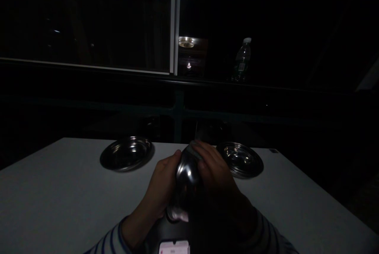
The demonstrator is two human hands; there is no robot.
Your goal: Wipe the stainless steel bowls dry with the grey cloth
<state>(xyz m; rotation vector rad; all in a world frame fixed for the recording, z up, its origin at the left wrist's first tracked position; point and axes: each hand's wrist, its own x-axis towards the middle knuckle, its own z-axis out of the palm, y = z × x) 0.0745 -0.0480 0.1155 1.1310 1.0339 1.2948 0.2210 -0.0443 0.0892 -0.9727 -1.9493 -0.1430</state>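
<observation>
While left hand (pixel 163 174) and right hand (pixel 217 173) grasp it, metal bowl (pixel 187 179) sits between.

1. Shiny metal bowl (pixel 187 175): tilted, rounded outer side facing the camera, at 6 o'clock in view.
2. Grey cloth-like piece (pixel 194 149): mostly hidden, against the bowl's 12 o'clock edge.

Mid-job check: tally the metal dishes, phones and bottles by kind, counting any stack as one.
Metal dishes: 3 (held dish, left dish, right dish, which may be a stack)
Phone: 1
Bottle: 1
Total: 5
</observation>
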